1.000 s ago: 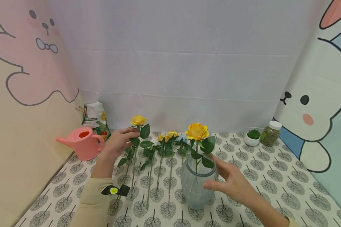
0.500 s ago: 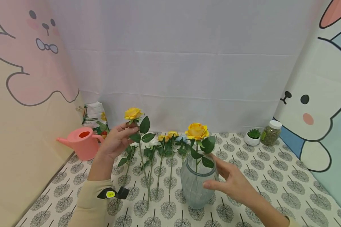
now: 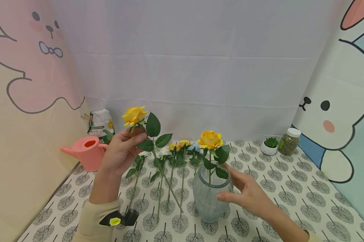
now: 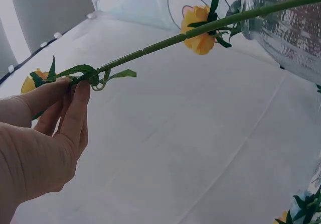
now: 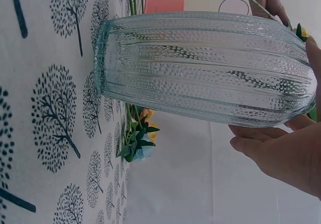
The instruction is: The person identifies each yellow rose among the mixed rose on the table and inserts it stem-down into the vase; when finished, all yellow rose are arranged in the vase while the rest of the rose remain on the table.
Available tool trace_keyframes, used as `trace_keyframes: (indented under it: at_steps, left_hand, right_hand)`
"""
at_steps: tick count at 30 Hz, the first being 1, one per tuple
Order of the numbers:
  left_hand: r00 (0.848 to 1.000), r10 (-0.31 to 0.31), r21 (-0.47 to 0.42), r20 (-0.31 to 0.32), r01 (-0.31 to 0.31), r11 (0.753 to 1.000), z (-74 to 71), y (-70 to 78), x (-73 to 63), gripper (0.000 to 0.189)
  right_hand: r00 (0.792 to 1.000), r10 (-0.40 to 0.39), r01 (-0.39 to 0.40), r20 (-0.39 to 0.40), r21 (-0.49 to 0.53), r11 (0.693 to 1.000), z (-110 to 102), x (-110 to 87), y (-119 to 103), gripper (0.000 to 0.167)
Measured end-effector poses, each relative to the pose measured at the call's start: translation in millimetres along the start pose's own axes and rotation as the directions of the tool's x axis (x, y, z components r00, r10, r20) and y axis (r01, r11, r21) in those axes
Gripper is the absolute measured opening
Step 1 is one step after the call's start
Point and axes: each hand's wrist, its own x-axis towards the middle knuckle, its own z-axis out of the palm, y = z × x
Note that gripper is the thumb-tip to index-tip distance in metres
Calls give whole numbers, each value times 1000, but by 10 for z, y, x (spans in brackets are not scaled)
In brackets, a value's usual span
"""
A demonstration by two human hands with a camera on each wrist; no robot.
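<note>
My left hand [image 3: 121, 153] pinches a yellow rose [image 3: 135, 116] by its stem just under the bloom, thumb against fingertips. In the head view the rose is lifted, its long green stem [image 4: 165, 44] slanting down to the right, short of the vase. A ribbed clear glass vase [image 3: 212, 203] stands upright on the table, one yellow rose [image 3: 210, 139] standing in it. Around the vase's right side near the rim curves my right hand [image 3: 248, 193], thumb in front and fingers behind. The right wrist view shows the textured glass [image 5: 200, 68] with this hand [image 5: 286, 151] against its upper part.
Several flowers lie in a row left of the vase, including white [image 3: 165, 153], orange-yellow [image 3: 174, 147] and light blue [image 3: 195, 147] ones. A pink watering can [image 3: 89, 153] and a printed bag [image 3: 100, 122] stand far left. A potted succulent [image 3: 269, 147] and a lidded jar [image 3: 289, 143] stand back right.
My left hand has raised the yellow rose off the row and drawn it up and left, its stem end swinging right toward the vase. My right hand and the vase have stayed put.
</note>
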Motion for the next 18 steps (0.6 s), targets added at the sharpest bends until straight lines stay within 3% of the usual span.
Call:
trace_keyframes:
  at_steps: [3,6,11,15,17,18]
  left_hand:
    - [998,63,-83,12,-62,995,105,27,-28,23]
    - [992,130,-194,-3,-128,973,204,58,-49,23]
    - [965,243,-354,-95,-261,898,340,135,-93,21]
    - [948,265,-450,-177,-317,835,405,182,-117,21]
    - [936,266,-459,-231,-346,818,433,181,-121,20]
    - [926,268,-438,-266,-364,822,450,171,-122,19]
  right_hand:
    - [1000,1,-1,4,-3,1000,-2,4,1,87]
    - [1000,1,-1,5,-7,1000,-2,3,7,87]
    - [1000,10,-10,1,-4,1000,-3,7,5,86]
    - [1000,18,-18,-1,-2,1000,-3,8,1,85]
    - [1000,17,-17,1,-2,1000,-1,5,-1,86]
    - [1000,15,-15,3,-3,1000,0,2,-1,86]
